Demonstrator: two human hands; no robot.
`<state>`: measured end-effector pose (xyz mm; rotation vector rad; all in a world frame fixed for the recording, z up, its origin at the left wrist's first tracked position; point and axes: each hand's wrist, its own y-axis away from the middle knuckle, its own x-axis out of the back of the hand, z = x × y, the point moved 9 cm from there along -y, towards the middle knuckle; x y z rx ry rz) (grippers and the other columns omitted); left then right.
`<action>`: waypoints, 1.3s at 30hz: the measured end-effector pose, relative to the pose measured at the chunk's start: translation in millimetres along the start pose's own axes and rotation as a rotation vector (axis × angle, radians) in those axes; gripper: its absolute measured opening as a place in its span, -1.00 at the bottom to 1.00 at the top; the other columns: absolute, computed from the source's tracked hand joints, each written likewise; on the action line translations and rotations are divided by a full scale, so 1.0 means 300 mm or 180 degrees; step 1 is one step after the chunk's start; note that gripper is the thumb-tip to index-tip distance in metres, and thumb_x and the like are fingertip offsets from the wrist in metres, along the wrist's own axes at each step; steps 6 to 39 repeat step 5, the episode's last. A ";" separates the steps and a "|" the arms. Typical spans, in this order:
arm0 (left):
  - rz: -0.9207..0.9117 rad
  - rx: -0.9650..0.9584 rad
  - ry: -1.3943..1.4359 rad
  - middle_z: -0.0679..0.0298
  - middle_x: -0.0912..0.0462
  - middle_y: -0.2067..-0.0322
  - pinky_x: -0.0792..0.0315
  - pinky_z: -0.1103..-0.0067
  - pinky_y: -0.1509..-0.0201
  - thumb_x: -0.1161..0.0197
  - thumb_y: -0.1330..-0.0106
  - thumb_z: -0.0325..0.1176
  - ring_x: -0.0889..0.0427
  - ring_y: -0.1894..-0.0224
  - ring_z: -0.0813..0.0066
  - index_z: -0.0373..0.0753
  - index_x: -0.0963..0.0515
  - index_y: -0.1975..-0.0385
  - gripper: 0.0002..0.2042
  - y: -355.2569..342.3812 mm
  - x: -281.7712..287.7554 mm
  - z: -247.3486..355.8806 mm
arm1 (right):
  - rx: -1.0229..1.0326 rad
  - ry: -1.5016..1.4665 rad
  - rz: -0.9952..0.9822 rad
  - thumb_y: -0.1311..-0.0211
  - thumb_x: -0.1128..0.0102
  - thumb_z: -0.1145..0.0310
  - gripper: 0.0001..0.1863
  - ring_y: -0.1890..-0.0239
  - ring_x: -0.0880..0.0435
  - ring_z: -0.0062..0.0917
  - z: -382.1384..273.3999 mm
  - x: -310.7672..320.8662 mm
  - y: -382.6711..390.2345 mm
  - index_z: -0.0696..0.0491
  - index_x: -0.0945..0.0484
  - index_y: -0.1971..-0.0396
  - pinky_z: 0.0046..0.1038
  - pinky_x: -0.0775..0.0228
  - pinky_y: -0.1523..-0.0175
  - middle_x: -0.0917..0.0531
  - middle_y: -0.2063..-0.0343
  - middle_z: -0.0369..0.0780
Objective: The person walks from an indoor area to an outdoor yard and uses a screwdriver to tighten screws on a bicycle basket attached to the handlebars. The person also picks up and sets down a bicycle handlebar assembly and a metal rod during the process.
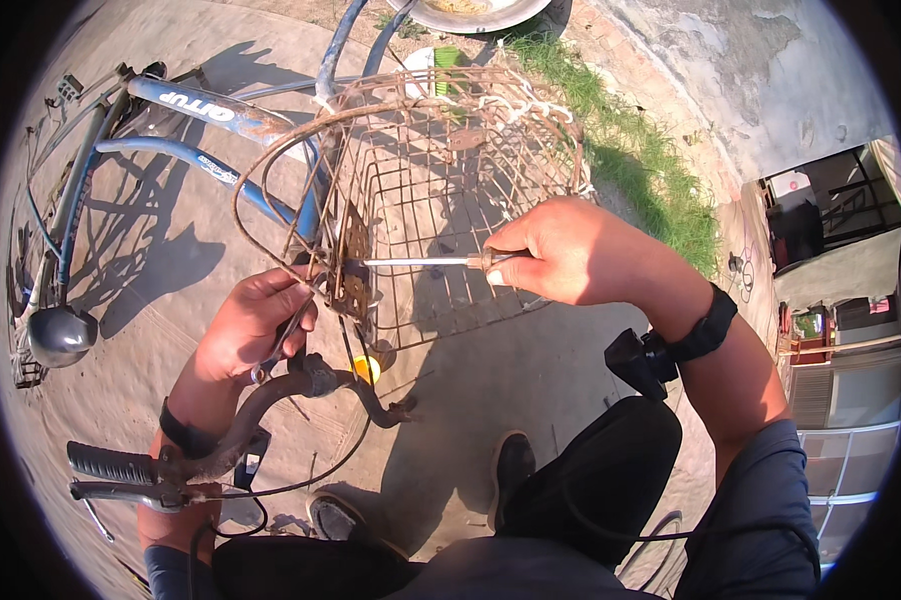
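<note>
My right hand (561,250) is closed round the handle of a screwdriver (421,262). Its long bright shaft points left, and the tip meets a rusty bracket plate (353,240) on the near side of a wire bicycle basket (451,190). On the other side of that plate, my left hand (261,320) pinches a slim metal tool that looks like a spanner (260,375); its upper end is hidden among fingers and rusty wires. Below the left hand curves the rusty handlebar (246,420), with a black grip (111,462) and a brake lever.
The bicycle's blue frame (221,120) lies to the left, with a dark saddle (63,335). Beyond the basket are a metal basin (471,12), a green-bristled brush (449,70) and grass (631,165). A yellow round object (368,369) sits on the ground below the bracket.
</note>
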<state>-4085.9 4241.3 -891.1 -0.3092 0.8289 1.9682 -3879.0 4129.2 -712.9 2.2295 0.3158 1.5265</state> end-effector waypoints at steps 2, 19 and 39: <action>-0.0007 0.0001 0.0028 0.23 -0.58 0.48 -0.35 0.70 0.60 -0.04 -0.54 -0.44 -0.47 0.69 0.56 -0.34 -0.45 -0.20 -0.70 -0.005 0.004 -0.005 | -0.0097 -0.0064 -0.0289 -0.22 -0.24 0.27 -0.74 0.42 -0.59 -0.17 0.020 -0.019 0.003 0.12 -0.67 0.19 -0.24 -0.41 0.28 -0.62 0.48 -0.01; -0.0054 -0.0029 -0.0036 0.20 -0.58 0.48 -0.37 0.68 0.59 -0.10 -0.53 -0.40 -0.49 0.67 0.52 -0.31 -0.44 -0.23 -0.67 -0.007 0.023 -0.010 | -0.0052 -0.0436 -0.0562 -0.08 -0.35 0.26 -0.58 0.48 -0.60 -0.37 0.025 0.002 0.013 0.09 -0.64 0.05 -0.23 -0.37 0.31 -0.60 0.52 -0.01; -0.0054 -0.0029 -0.0036 0.20 -0.58 0.48 -0.37 0.68 0.59 -0.10 -0.53 -0.40 -0.49 0.67 0.52 -0.31 -0.44 -0.23 -0.67 -0.007 0.023 -0.010 | -0.0052 -0.0436 -0.0562 -0.08 -0.35 0.26 -0.58 0.48 -0.60 -0.37 0.025 0.002 0.013 0.09 -0.64 0.05 -0.23 -0.37 0.31 -0.60 0.52 -0.01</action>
